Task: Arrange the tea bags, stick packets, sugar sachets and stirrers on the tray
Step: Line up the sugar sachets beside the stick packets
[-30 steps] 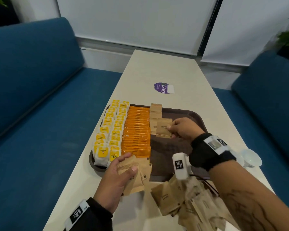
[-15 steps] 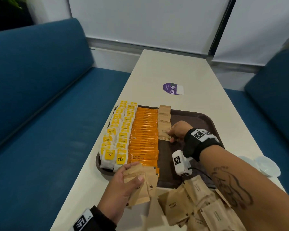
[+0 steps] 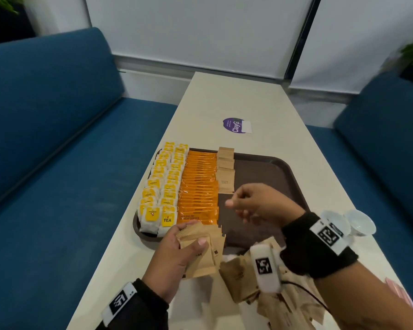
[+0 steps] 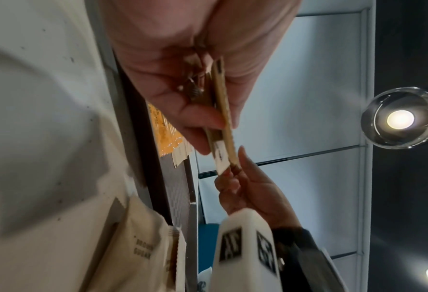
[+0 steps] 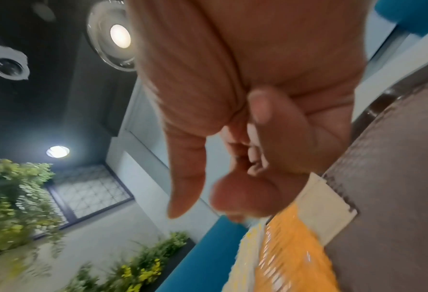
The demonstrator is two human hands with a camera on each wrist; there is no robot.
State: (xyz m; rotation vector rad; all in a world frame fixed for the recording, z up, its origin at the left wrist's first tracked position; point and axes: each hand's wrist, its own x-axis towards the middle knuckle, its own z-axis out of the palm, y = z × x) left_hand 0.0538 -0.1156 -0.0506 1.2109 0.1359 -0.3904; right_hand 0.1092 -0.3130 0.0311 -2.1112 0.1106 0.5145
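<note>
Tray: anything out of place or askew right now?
Rows look tidy, but the far sugar sachet overhangs the tray's far rim, and a jumbled heap of sachets lies off it on the table.

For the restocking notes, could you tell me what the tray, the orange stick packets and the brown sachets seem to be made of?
Tray: likely plastic, dark brown, fine textured surface. Orange stick packets: glossy film, by the glints. Brown sachets: matte kraft-like paper, serrated edges.
</note>
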